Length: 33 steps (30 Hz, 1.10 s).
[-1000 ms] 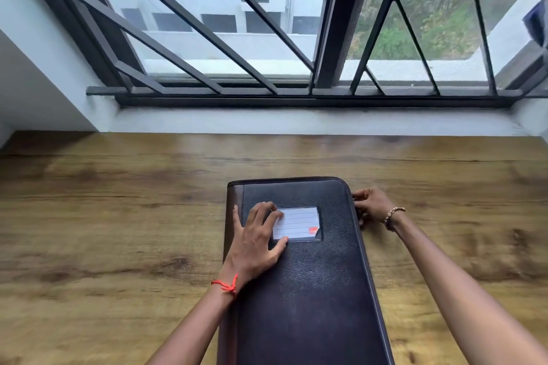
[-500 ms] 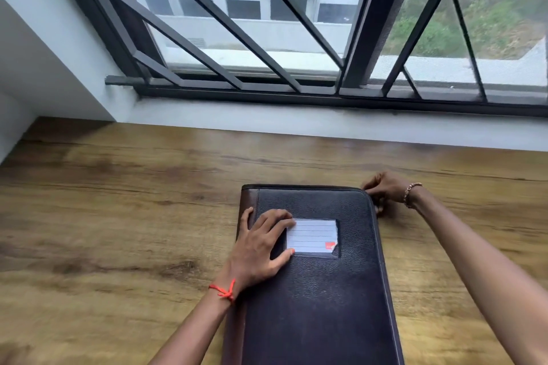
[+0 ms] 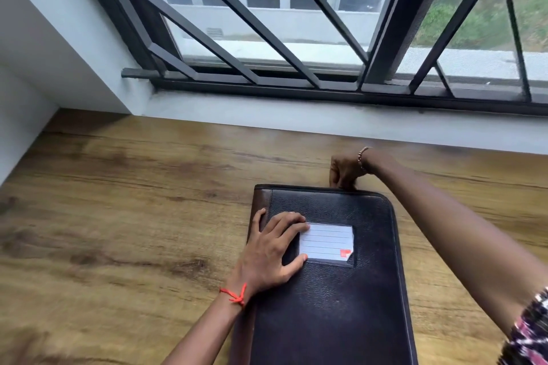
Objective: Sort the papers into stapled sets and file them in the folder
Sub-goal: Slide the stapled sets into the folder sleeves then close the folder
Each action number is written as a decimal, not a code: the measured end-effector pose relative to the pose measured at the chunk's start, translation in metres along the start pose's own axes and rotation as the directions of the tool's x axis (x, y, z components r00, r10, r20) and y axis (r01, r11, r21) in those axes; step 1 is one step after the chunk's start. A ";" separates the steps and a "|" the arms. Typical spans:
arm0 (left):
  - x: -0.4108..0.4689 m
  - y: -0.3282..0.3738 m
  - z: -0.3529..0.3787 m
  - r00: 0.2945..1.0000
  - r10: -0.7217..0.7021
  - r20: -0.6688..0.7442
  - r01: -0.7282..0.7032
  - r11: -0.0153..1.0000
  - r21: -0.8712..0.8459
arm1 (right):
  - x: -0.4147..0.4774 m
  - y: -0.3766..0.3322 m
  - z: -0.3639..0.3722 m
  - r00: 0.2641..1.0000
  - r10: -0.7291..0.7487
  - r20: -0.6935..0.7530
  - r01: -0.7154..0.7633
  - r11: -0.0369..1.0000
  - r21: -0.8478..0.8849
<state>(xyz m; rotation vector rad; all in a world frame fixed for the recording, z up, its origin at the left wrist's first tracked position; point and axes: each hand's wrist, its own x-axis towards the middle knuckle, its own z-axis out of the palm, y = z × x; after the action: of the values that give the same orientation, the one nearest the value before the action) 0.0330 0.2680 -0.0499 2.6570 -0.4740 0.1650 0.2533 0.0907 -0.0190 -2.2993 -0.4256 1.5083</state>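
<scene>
Folder [image 3: 335, 305] lies closed and flat on the wood surface [image 3: 118, 216], spine on its left side, near end cut off by the bottom of the frame. Left grip [image 3: 269, 252] rests on the cover's left part, fingers spread and nearly straight, tips touching the left edge of the white label card [image 3: 326, 243]; it presses down and holds nothing. Right grip [image 3: 344, 170] is at the folder's far edge, fingers bunched and curled down onto that edge, pinching it. Probably a zip pull, too small to tell.

No loose papers, stapled sets or stapler in view anywhere around the folder.

Progress: at the very start, judged from this. The step in hand looks like opening the folder. Sorting, stapling and filing are all left to do.
</scene>
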 end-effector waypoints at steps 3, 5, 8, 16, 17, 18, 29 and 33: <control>0.001 0.000 -0.001 1.000 -0.002 -0.003 0.002 1.000 -0.003 | 0.011 -0.018 0.001 0.999 -0.005 0.034 0.008 0.997 -0.083; 0.001 0.001 -0.001 1.000 -0.001 -0.007 0.000 1.000 -0.004 | 0.015 -0.027 0.002 0.999 -0.009 0.051 0.015 0.994 -0.106; 0.001 0.002 -0.001 1.000 -0.001 -0.005 0.001 1.000 -0.014 | 0.018 -0.038 0.005 0.998 -0.018 0.064 0.027 0.990 -0.136; 0.001 0.001 0.000 1.000 -0.008 -0.008 0.008 0.999 -0.034 | 0.025 -0.061 0.010 0.995 -0.084 0.052 0.092 0.981 -0.172; 0.000 0.001 0.000 1.000 -0.007 -0.010 0.006 0.999 -0.035 | 0.026 -0.063 0.011 0.994 -0.097 0.054 0.104 0.980 -0.169; 0.000 0.001 0.000 1.000 -0.005 -0.011 0.005 0.999 -0.037 | 0.026 -0.064 0.012 0.993 -0.106 0.054 0.113 0.979 -0.167; 0.000 0.000 0.002 0.999 0.004 -0.044 -0.007 0.998 -0.059 | 0.037 -0.090 0.021 0.976 -0.219 0.020 0.219 0.960 -0.174; 0.000 -0.001 0.002 0.999 0.008 -0.054 -0.011 0.998 -0.061 | 0.041 -0.099 0.030 0.957 -0.255 -0.140 0.234 0.960 -0.155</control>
<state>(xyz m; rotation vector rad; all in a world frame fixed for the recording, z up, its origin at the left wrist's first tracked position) 0.0335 0.2675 -0.0523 2.5834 -0.4673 0.2201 0.2360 0.2007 -0.0188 -2.3448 -0.7600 1.2012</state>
